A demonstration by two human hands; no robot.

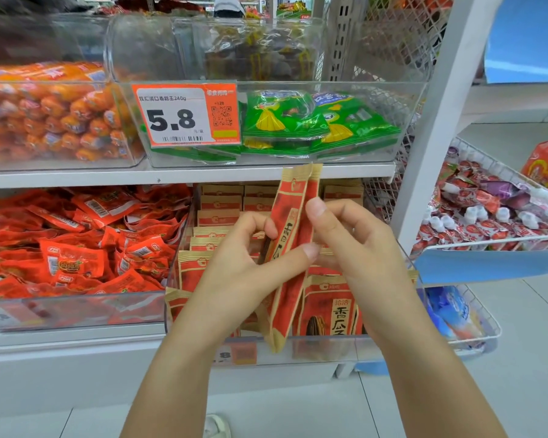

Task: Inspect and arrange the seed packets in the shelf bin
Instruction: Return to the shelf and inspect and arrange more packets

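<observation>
Two red-and-tan seed packets (293, 216) stand upright and edge-on between my hands, above a clear shelf bin (323, 346). My left hand (234, 263) grips them from the left with thumb and fingers. From the right, my right hand (351, 248) pinches them between thumb and forefinger. Inside the bin, several more seed packets (332, 311) of the same kind stand in rows, some leaning.
A clear bin of red snack packs (76, 248) sits to the left. Above is a bin of green packets (314, 121) with an orange price tag (184, 113), and sausages (45, 115) beside it. A wire basket of small packs (487, 210) hangs at right.
</observation>
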